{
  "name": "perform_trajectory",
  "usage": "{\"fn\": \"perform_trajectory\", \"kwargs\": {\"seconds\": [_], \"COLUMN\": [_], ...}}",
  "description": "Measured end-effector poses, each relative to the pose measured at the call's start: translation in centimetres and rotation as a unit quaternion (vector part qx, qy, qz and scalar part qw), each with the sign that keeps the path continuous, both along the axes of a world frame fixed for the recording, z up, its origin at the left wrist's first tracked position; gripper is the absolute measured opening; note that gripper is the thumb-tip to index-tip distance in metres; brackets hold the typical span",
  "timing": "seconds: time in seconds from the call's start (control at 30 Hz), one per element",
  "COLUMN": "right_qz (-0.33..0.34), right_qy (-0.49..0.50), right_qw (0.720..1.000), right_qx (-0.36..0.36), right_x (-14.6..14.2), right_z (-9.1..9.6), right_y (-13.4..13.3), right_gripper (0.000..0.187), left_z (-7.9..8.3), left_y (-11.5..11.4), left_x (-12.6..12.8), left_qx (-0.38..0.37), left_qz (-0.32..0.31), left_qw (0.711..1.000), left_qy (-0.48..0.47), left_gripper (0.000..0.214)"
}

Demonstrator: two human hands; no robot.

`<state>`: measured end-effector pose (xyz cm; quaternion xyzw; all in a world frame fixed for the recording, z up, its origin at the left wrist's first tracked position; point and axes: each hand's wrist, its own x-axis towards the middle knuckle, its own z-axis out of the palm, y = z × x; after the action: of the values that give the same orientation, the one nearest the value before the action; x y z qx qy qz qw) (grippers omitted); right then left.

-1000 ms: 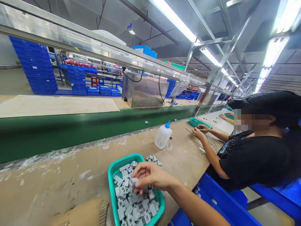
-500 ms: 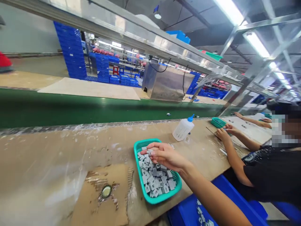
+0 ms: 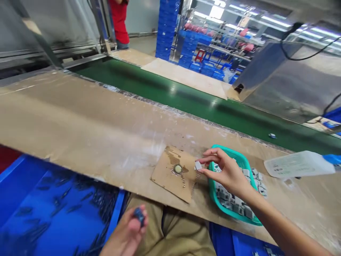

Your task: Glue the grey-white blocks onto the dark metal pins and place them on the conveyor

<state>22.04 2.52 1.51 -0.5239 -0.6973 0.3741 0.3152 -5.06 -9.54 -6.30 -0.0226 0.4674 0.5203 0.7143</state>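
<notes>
Between thumb and fingers, my right hand (image 3: pixel 226 170) pinches a small grey plastic block (image 3: pixel 198 165), just left of a green basket (image 3: pixel 213 193) full of similar pieces. My left hand (image 3: pixel 130 227), low over my lap, is closed on a small dark blue part (image 3: pixel 139 216), somewhat blurred. On the bench between the hands lies a cardboard piece (image 3: pixel 162 170) with wet-looking stains. A small round cap (image 3: pixel 178 169) with pale contents sits at its middle.
A white squeeze bottle (image 3: pixel 295 164) is right of the basket, near loose grey pieces (image 3: pixel 259 181). Below the bench at left, a blue bin (image 3: pixel 66 220) holds many dark parts. A green conveyor belt (image 3: pixel 191 96) runs behind; a person in red (image 3: pixel 119 21) stands far left.
The view has swung left and down. My right hand has lifted from the basket's contents to its left side with a grey block. My left hand has come into view with the blue part.
</notes>
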Motion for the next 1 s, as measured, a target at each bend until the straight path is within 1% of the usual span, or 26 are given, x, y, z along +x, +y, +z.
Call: {"fn": "perform_trajectory", "kwargs": {"seconds": [0.1,0.2,0.33,0.47,0.57,0.63,0.7,0.77,0.8,0.83,0.87,0.93,0.97,1.0], "right_qz": [0.064,0.116,0.162,0.186,0.179,0.151,0.111,0.07,0.055,0.044,0.035,0.021,0.014,0.006], "right_qy": [-0.12,-0.185,-0.221,-0.24,-0.232,-0.21,-0.158,-0.068,-0.018,0.026,0.061,0.104,0.117,0.127], "right_qw": [0.989,0.972,0.955,0.949,0.954,0.963,0.979,0.994,0.998,0.999,0.997,0.993,0.99,0.989], "right_qx": [0.054,0.085,0.11,0.086,0.07,0.072,0.071,0.053,0.034,0.01,-0.015,-0.059,-0.072,-0.078], "right_x": [-1.3,-2.1,-2.7,-2.9,-3.1,-3.2,-3.3,-3.6,-3.8,-4.0,-4.2,-4.4,-4.5,-4.6], "right_z": [-1.0,-2.1,-3.3,-4.1,-4.0,-3.4,-2.3,-1.1,-0.4,0.1,0.7,1.5,1.8,2.0], "right_y": [0.3,0.7,1.4,1.9,2.0,1.8,1.2,0.2,-0.5,-1.2,-1.9,-3.3,-4.0,-4.5], "right_gripper": [0.029,0.02,0.013,0.014,0.015,0.016,0.019,0.024,0.026,0.027,0.028,0.03,0.032,0.034], "left_z": [1.5,2.4,2.5,2.2,2.1,1.9,1.7,1.4,1.3,1.1,1.0,0.9,0.9,0.9], "left_y": [1.7,2.5,2.4,2.4,2.6,2.7,2.7,2.7,2.7,2.7,2.7,2.7,2.7,2.7], "left_x": [3.3,4.9,5.0,4.3,4.2,4.4,4.8,5.4,5.7,6.0,6.3,6.7,6.9,7.1], "left_qx": [-0.012,-0.017,0.004,0.022,0.035,0.056,0.094,0.146,0.179,0.221,0.27,0.375,0.418,0.451], "left_qz": [-0.01,-0.025,-0.049,-0.065,-0.072,-0.075,-0.062,-0.035,-0.019,-0.002,0.017,0.063,0.083,0.1], "left_qw": [0.996,0.991,0.988,0.987,0.988,0.99,0.993,0.985,0.972,0.948,0.913,0.819,0.771,0.731], "left_qy": [-0.091,-0.134,-0.149,-0.143,-0.129,-0.103,-0.034,0.08,0.152,0.229,0.304,0.43,0.473,0.502], "left_gripper": [0.043,0.036,0.027,0.017,0.018,0.021,0.022,0.017,0.012,0.007,0.007,0.021,0.03,0.038]}}
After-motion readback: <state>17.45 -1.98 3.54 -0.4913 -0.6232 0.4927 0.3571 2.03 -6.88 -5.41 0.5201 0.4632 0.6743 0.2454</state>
